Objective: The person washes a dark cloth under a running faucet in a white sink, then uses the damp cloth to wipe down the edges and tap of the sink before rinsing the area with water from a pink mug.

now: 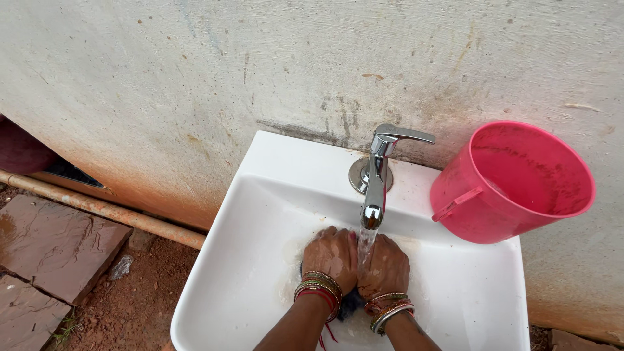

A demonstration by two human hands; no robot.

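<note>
My left hand (331, 255) and my right hand (387, 265) are pressed together in the white basin (247, 260), under the water stream from the chrome tap (378, 170). Both wrists wear several bangles and red threads. A dark wet cloth (351, 303) shows between and below the hands; both hands are closed around it, and most of it is hidden. The tap's lever points right and water runs onto my fingers.
A pink plastic mug (513, 185) with a side handle stands on the basin's back right corner. Behind is a stained plaster wall (195, 78). A rusty pipe (104, 209) runs along the wall at the left, above stone slabs (52, 244) and red soil.
</note>
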